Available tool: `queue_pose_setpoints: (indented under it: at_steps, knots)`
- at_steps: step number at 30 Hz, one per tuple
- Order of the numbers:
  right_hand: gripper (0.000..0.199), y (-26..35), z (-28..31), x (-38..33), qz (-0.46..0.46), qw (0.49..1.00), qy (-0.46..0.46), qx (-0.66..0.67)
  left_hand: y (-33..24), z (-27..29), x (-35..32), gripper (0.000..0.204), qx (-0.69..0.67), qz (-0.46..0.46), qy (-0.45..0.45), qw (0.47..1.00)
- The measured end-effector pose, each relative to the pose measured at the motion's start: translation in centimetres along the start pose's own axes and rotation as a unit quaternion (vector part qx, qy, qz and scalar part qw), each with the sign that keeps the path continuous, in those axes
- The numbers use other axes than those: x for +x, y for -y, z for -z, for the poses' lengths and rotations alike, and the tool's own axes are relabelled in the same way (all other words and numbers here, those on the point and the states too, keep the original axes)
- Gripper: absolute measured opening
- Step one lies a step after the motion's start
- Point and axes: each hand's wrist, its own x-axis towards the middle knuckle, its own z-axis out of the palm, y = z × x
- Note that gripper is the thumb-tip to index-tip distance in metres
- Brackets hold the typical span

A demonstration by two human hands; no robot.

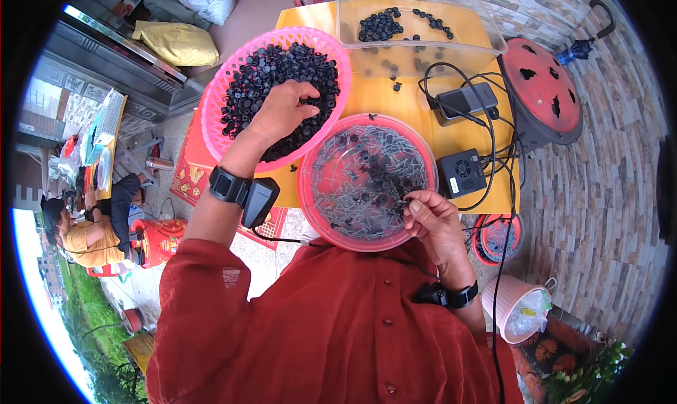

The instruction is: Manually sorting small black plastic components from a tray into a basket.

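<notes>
My left hand [285, 110] is over a pink openwork basket [217, 72] heaped with small black plastic pieces [275, 62]. Its thumb and forefinger are apart just above the pieces, and I see nothing between them. My right hand [436, 224] is at the right rim of a round red tub [308, 213]. Thumb and forefinger pinch a small dark piece [407, 201], its details too small to make out. Many thin silvery nails [345, 157] lie in the tub, with some black pieces [381, 185] among them.
Behind the tub a clear plastic box [451, 49] holds more black pieces on the yellow table [451, 143]. Two black box-shaped devices [465, 102] with looping cables stand at the right. A pink bin [497, 298] is on the floor. Another person [95, 242] sits at far left.
</notes>
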Motion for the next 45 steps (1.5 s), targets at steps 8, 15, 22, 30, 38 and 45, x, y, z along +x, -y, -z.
queue_pose_setpoints:
  at_steps: [8, 15, 22, 30, 38, 45]
  knots:
    - [0.015, 0.1, 0.4, -0.5, 0.003, 1.000, -0.013, -0.002, 2.2, -2.5, 1.8, 0.025, 0.161, -0.066, 0.031, 0.984]
    - [0.014, 0.5, 0.8, -0.8, 0.015, 1.000, -0.025, -0.002, -3.6, -0.3, -1.4, 0.021, -0.057, -0.017, -0.008, 0.998]
    - [0.014, 0.2, 1.1, -0.7, 0.029, 0.999, -0.031, 0.027, -6.2, -6.4, -6.6, 0.022, -0.057, -0.107, 0.143, 0.982]
    - [0.015, -0.2, 1.3, -1.5, 0.030, 0.998, -0.044, 0.017, -6.5, -8.7, -5.3, 0.020, 0.047, -0.196, -0.008, 0.979]
    - [0.016, -0.1, 0.8, -1.5, 0.040, 0.999, -0.035, 0.000, -6.0, -8.9, -4.6, 0.017, 0.162, -0.182, 0.028, 0.970]
    - [0.017, -0.3, -1.0, -0.5, 0.132, 0.988, -0.043, -0.063, -7.2, -8.9, -6.5, 0.017, -0.330, 0.004, 0.160, 0.930]
